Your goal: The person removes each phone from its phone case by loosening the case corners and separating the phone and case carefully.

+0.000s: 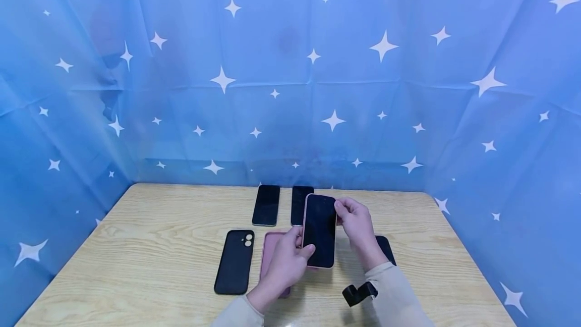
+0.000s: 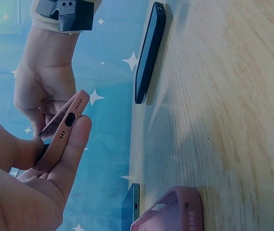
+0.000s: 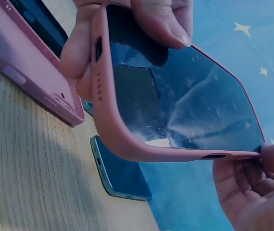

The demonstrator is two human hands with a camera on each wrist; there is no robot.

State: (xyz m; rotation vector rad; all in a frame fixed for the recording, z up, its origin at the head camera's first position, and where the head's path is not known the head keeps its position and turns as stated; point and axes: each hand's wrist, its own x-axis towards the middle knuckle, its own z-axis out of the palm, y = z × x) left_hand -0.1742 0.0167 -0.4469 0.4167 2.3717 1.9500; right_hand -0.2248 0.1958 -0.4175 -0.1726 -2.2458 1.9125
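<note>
Both hands hold a dark-screened phone (image 1: 320, 231) in a pink phone case (image 3: 127, 150), raised above the table. My left hand (image 1: 287, 262) grips the lower left, its thumb over the screen edge and fingers behind. At the upper right corner, my right hand (image 1: 357, 221) pinches the phone and case edge. The left wrist view shows the case's bottom end (image 2: 69, 120) with its port cutout. In the right wrist view the screen (image 3: 190, 106) lies within the case's rim; whether every corner is seated I cannot tell.
A second pink case (image 1: 271, 246) lies partly behind my left hand, beside a black case (image 1: 233, 264). Two phones (image 1: 266, 206) lie at the table's back, one partly covered. A dark flat object (image 1: 386, 249) lies by my right forearm. A starred blue curtain (image 1: 290, 64) encloses the wooden table (image 1: 159, 246).
</note>
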